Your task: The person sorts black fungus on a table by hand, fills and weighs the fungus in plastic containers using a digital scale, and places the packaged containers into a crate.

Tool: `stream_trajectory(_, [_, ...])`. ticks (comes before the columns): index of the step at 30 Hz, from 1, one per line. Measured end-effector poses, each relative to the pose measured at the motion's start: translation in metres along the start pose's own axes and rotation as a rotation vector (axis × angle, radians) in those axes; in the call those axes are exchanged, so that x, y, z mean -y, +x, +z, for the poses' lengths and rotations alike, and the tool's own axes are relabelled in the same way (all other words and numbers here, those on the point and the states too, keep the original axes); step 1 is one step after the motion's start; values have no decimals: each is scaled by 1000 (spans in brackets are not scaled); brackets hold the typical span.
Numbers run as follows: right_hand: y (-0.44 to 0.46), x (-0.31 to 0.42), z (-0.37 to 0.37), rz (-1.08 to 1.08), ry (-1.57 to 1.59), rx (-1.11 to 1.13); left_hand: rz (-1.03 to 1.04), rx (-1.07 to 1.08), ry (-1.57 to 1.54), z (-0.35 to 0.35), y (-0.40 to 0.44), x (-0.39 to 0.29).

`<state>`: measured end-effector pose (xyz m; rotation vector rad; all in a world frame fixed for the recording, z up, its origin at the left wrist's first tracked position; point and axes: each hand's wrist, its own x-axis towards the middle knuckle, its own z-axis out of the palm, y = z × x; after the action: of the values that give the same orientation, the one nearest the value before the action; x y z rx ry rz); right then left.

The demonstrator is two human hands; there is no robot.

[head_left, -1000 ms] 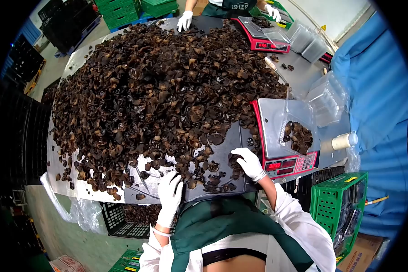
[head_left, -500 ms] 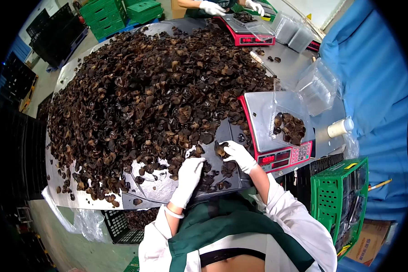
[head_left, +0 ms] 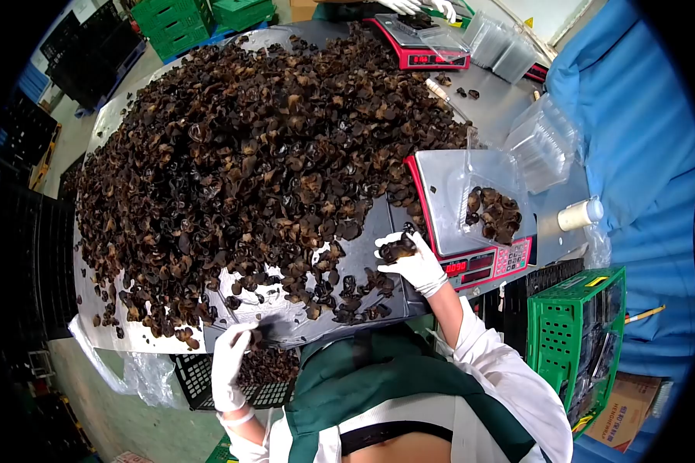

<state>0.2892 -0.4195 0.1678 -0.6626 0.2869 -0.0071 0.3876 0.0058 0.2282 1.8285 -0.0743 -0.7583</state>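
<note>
My right hand [head_left: 418, 266], in a white glove, is closed around dark wood ear mushrooms [head_left: 398, 247] just left of the near scale. My left hand [head_left: 230, 366], gloved too, is at the table's front edge above a black crate [head_left: 197, 378] that has brown pieces in it. Its fingers are pinched together with a dark bit at the tips, too small to make out. A big heap of wood ear mushrooms [head_left: 239, 170] covers the table. On the red-rimmed scale [head_left: 444, 204] stands an open clear plastic box [head_left: 510, 174] holding mushrooms [head_left: 496, 216]; the display appears to read 0.090.
Stacked clear boxes [head_left: 544, 147] and a white cylinder [head_left: 579, 216] are right of the scale. A second scale [head_left: 432, 58] is at the far side, near a co-worker's gloved hands [head_left: 417, 6]. A green crate [head_left: 552, 339] stands at lower right, beside blue curtain [head_left: 649, 154].
My left hand has moved left and toward me, from the mushrooms to above the black crate. My right hand has turned palm up, with mushrooms in it. The scale's box has not moved.
</note>
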Motion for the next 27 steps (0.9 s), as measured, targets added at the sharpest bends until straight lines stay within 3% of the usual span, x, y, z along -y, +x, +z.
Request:
stream_trajectory(3, [2, -3, -2, 1, 207, -53, 126, -294, 449, -10, -24, 7])
stream_trajectory(5, [5, -1, -9, 11, 203, -55, 162, -371, 261, 14, -24, -23])
stream_trajectory(7, [-1, 19, 24, -18, -308, -192, 248, -264, 196, 42, -16, -43])
stream_trajectory(9, [-8, 24, 46, -60, -881, -146, 444, -122, 296, 73, 0, -49])
stream_trajectory(10, [-13, 18, 46, -225, -1297, -80, 532, -29, 374, 86, 10, -45])
stream_trajectory(13, [-22, 3, 48, -139, -2027, 45, 824, 147, 531, 128, 34, -37])
stream_trajectory(15, [-16, -6, 31, -117, -2021, 4, 938, 251, 681, 146, 49, -19])
stream_trajectory(19, [-7, 4, 34, -189, -1410, -154, 857, 272, 739, 150, 49, -6])
stream_trajectory(21, [-6, -4, 71, -215, -1166, -99, 862, 270, 728, 149, 43, -4])
stream_trajectory(23, [-12, -10, 134, -80, -1222, 174, 910, 238, 738, 148, 39, 5])
stream_trajectory(24, [-11, -19, 150, -85, -1187, 275, 914, 149, 541, 151, 43, 28])
stream_trajectory(25, [-11, -25, 158, -90, -1151, 379, 769, 118, 580, 147, 31, 24])
stream_trajectory(26, [-7, -27, 157, -78, -1069, 320, 834, 115, 545, 141, 29, 12])
stream_trajectory(27, [5, -30, 137, -297, -1215, 331, 896, 107, 507, 135, 28, 5])
